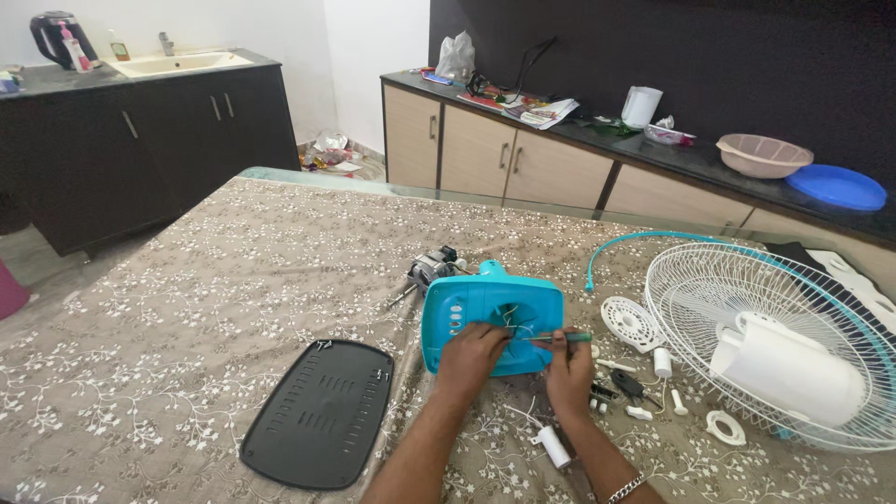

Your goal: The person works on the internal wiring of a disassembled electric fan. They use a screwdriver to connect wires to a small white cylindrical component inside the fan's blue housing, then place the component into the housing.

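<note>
A teal fan base housing (471,303) lies on the table with its open underside up and wires showing in the round hole. My left hand (474,357) rests on its near edge, fingers at the opening. My right hand (567,371) grips a screwdriver with a green handle (563,338), its tip pointing left into the opening. The fan motor (431,269) lies just behind the housing. A white capacitor (553,446) on a wire lies between my forearms.
A black bottom plate (322,411) lies to the left. On the right sit a white fan grille (747,308) with a white motor cover (789,369), a round white cap (631,322), a teal rim ring (644,238) and small loose parts (635,387). Cabinets stand behind.
</note>
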